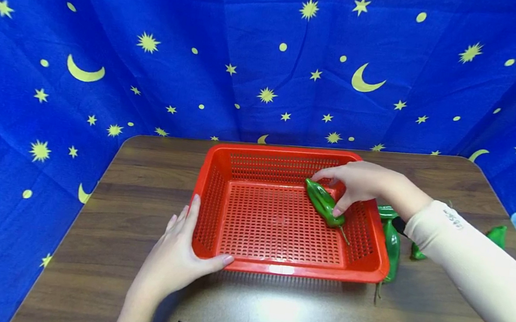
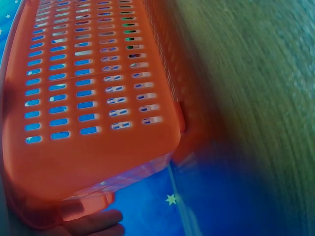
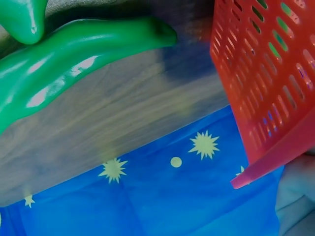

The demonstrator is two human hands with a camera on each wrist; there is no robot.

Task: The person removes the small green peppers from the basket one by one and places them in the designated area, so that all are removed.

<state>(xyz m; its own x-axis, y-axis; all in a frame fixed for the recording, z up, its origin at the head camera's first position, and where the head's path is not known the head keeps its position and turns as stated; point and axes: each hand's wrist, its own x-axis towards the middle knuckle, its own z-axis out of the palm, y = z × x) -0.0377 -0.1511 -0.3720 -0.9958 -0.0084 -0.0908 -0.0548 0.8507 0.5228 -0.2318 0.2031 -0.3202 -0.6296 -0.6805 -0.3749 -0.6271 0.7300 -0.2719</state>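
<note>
A red plastic basket (image 1: 280, 268) with slotted walls stands on the table. My left hand (image 1: 178, 256) holds its near left corner, the thumb on the front rim and the fingers along the outside of the left wall; fingertips (image 2: 106, 221) show beside the rim in the left wrist view. Inside the basket, at its right side, my right hand (image 1: 358, 182) pinches a green chili pepper (image 1: 323, 202) between thumb and fingers, its stem pointing toward the near right. In the right wrist view that pepper shows only as green through the basket's slots.
More green peppers (image 1: 391, 249) lie right of the basket, partly under my right forearm; one long pepper (image 3: 83, 54) is close in the right wrist view. Another pepper (image 1: 498, 235) lies farther right. A blue star-patterned cloth (image 1: 270, 65) hangs behind the wooden table (image 1: 147, 184).
</note>
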